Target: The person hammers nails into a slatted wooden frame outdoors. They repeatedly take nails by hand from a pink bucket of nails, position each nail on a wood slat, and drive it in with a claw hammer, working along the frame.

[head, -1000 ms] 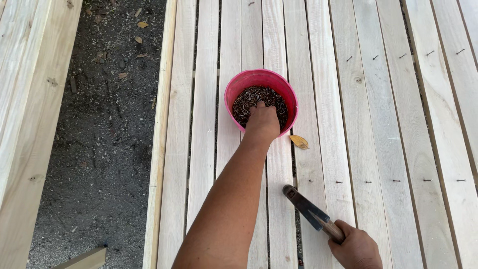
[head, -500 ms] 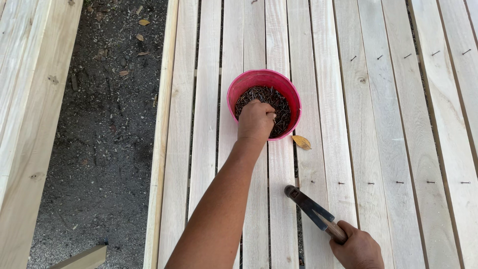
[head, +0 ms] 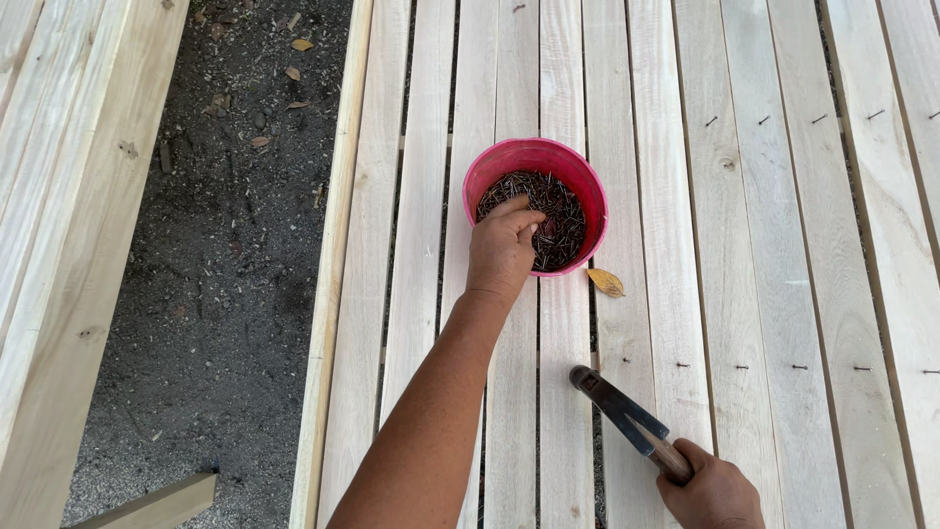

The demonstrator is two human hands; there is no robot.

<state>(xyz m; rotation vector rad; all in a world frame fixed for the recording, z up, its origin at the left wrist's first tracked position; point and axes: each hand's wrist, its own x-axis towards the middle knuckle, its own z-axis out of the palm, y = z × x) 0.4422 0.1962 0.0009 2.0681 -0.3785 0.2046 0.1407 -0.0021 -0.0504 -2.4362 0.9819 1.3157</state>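
Slatted wooden platform (head: pixel 764 245) carries pink bowl (head: pixel 490 171), leaf (head: pixel 606 282).

Even, soft daylight, no hard shadows. Pale bench (head: pixel 764 245) slats near overexposed, no glare. Sharp focus throughout, no visible edge distortion.

pale rough wooden slats (head: pixel 764 294), glossy pink plastic bowl (head: pixel 487 174), dark metal nails (head: pixel 558 211)

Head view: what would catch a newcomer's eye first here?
The pink bowl full of dark nails stands out most, sitting on the pale wooden slats near the middle. The left hand is over its near edge, fingers curled as if pinching nails. At lower right, the right hand grips a hammer whose head rests on the slats, and a yellow leaf lies just beside the bowl.
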